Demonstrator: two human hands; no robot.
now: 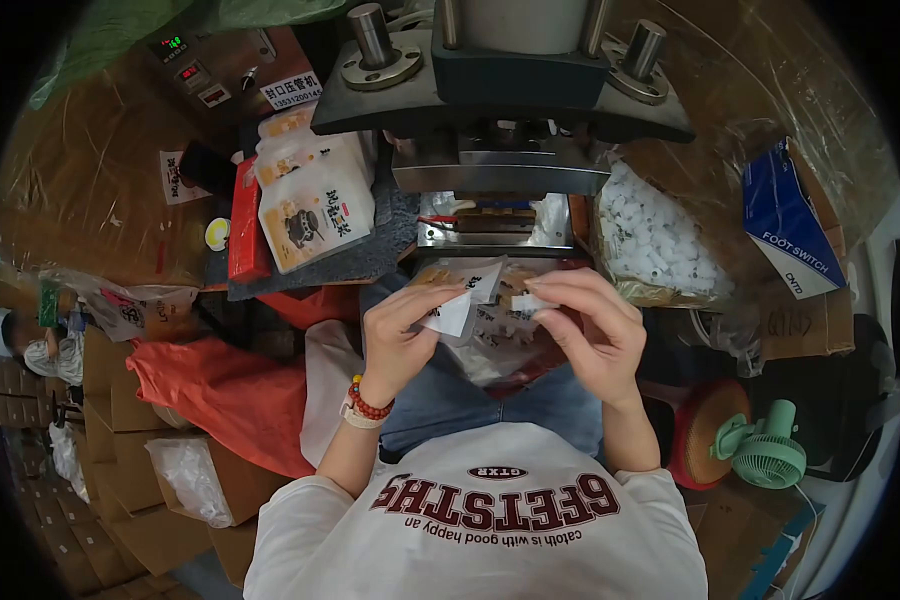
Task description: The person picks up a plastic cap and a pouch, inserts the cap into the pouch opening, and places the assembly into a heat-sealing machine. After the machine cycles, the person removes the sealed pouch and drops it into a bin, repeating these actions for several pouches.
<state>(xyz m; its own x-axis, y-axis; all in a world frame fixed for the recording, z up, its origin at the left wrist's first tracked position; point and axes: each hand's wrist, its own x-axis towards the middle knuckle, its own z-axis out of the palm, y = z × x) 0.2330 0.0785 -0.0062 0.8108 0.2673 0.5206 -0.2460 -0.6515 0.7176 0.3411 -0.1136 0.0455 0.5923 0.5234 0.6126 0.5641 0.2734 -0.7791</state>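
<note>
My left hand (405, 330) is closed on a plastic pouch (453, 315), holding it by the upper side in front of the machine. Between the thumb and fingers of my right hand (598, 340) is a small white spout (526, 301), just right of the pouch and apart from it. Beyond both hands stands a sealing press (500, 178), its metal jaw raised over a lower plate (495, 222). More printed pouches (490, 345) lie in a bag over my lap, partly hidden by the hands.
Left of the press, a stack of printed pouches (315, 205) rests on a dark cloth (385, 225) beside a red box (247, 225). To the right, an open box holds many white spouts (660, 235). A blue carton (792, 220) and a green fan (770, 450) are farther right.
</note>
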